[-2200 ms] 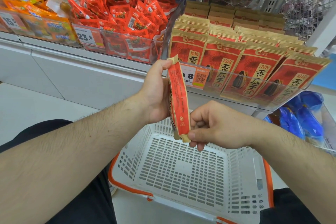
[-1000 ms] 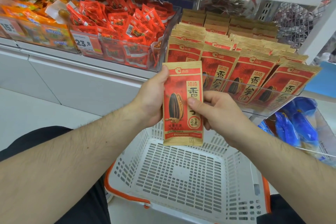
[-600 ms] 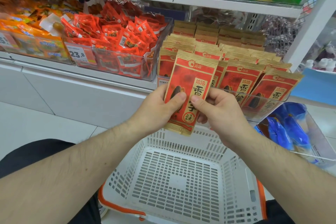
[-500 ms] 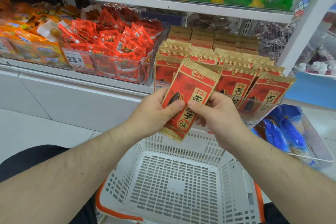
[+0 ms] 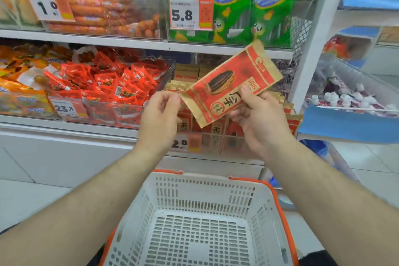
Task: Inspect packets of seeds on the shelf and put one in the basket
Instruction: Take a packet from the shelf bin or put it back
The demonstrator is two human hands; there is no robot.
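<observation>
Evidently, a seed packet (image 5: 231,86) is held up in front of the shelf (image 5: 138,44), tilted on a diagonal with its printed face toward the camera, presumably so that the label can be read. It is gripped by the right hand (image 5: 257,114), thumb pressed on the front and fingers curled behind. Its lower corner is met by the left hand (image 5: 160,110), whose fingertips are drawn together there; whether the corner is actually pinched or only touched cannot be told. More packets of the same kind (image 5: 216,129) are stood in the bin directly behind. A white basket (image 5: 203,188) is kept below the hands, mouth open, so the packet could be lowered straight in.
</observation>
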